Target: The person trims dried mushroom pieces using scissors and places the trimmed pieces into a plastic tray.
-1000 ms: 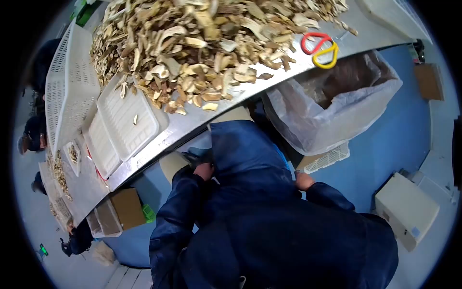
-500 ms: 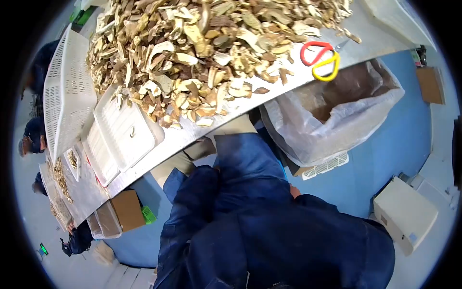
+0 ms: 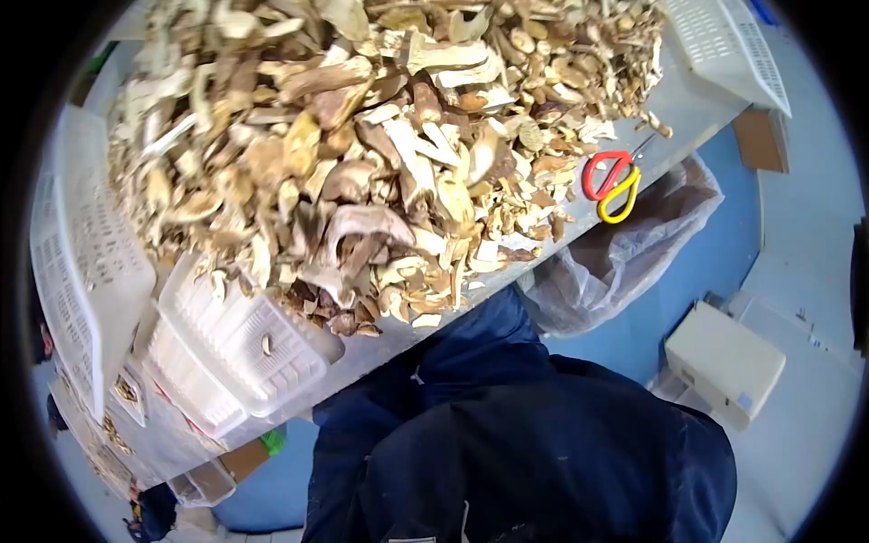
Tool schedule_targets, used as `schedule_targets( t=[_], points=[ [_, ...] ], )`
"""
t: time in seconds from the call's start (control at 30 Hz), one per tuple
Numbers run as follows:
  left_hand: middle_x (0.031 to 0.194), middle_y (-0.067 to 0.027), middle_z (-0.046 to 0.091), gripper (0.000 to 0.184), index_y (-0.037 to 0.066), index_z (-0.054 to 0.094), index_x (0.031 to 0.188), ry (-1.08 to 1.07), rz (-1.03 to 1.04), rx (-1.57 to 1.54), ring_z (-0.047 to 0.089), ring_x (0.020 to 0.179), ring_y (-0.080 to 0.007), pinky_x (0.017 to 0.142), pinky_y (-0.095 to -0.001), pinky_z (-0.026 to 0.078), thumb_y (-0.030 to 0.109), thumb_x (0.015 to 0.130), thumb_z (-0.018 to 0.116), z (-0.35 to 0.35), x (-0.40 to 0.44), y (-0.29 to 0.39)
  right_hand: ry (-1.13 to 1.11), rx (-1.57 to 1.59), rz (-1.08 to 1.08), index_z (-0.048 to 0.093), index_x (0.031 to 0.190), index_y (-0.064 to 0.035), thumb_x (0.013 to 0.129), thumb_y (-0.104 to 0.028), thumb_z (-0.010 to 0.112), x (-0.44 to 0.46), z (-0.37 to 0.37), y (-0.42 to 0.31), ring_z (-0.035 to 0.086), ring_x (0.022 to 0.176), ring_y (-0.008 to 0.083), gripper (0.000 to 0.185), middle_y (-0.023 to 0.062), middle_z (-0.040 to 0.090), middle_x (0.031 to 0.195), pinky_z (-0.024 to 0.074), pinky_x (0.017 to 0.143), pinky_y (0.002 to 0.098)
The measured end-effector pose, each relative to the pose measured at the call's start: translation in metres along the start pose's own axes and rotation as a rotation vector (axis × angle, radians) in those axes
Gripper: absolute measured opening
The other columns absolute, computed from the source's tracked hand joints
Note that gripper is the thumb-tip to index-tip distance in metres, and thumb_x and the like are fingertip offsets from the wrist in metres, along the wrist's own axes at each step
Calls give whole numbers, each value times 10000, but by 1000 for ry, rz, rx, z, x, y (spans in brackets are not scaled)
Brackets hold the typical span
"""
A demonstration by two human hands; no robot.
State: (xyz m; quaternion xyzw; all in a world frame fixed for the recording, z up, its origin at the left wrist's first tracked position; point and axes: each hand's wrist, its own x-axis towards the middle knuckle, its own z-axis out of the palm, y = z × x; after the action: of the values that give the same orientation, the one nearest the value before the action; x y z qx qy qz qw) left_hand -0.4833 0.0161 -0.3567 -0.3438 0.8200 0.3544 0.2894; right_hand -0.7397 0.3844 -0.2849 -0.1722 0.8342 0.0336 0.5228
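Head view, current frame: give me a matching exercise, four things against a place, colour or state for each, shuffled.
Things:
1. Scissors
2. Mushroom slices
3. Plastic liner
4. Ribbed trays

Descriptions:
A. hanging open below the table edge
B. white, towards the left of the picture
C. heaped in a large pile on the metal table
D. one red handle, one yellow

Pairs: 1-D, 2-C, 3-A, 4-B

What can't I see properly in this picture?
Head view:
Both hands: out of sight, likely behind the dark jacket or under the table.
Pile of slices: far side cut off by the top edge.
Plastic-lined bin: partly covered by the table.
Co-worker, lower left: too small and dark.
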Motion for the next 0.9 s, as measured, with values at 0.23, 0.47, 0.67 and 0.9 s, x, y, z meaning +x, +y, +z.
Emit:
schedule_targets(
  t=[0.23, 0.47, 0.67, 0.9],
  points=[
    [959, -218, 642, 195, -10, 664, 880, 142, 31, 91, 634, 859, -385, 770, -473, 516, 149, 823, 568, -3, -28, 22, 163, 77, -168, 630, 986, -11, 859, -194, 522, 5, 0, -2, 619, 884, 445, 248, 252, 648, 917, 490, 778, 507],
    [957, -218, 639, 190, -16, 662, 873, 248, 172, 199, 633, 854, -385, 766, -472, 516, 139, 823, 565, -31, -72, 70, 415, 160, -785, 663, 1017, -37, 849, -211, 647, -161, -189, -88, 657, 840, 311, 242, 144, 677, 879, 517, 781, 376],
    [956, -219, 636, 187, -21, 661, 868, 368, 215, 257, 633, 849, -385, 763, -470, 517, 130, 823, 562, -82, -132, 139, 754, -440, -924, 523, 1199, 18, 752, -425, 702, -106, -245, -140, 586, 1053, 352, 654, 220, 629, 1052, 364, 1030, 459],
    [833, -153, 649, 187, 20, 652, 795, 426, 262, 356, 652, 739, -348, 662, -450, 535, 134, 858, 518, -134, -145, 205, 870, -521, -820, 555, 844, -86, 775, -116, 547, -117, -202, -109, 622, 558, 284, 76, 106, 585, 581, 467, 496, 422]
  ],
)
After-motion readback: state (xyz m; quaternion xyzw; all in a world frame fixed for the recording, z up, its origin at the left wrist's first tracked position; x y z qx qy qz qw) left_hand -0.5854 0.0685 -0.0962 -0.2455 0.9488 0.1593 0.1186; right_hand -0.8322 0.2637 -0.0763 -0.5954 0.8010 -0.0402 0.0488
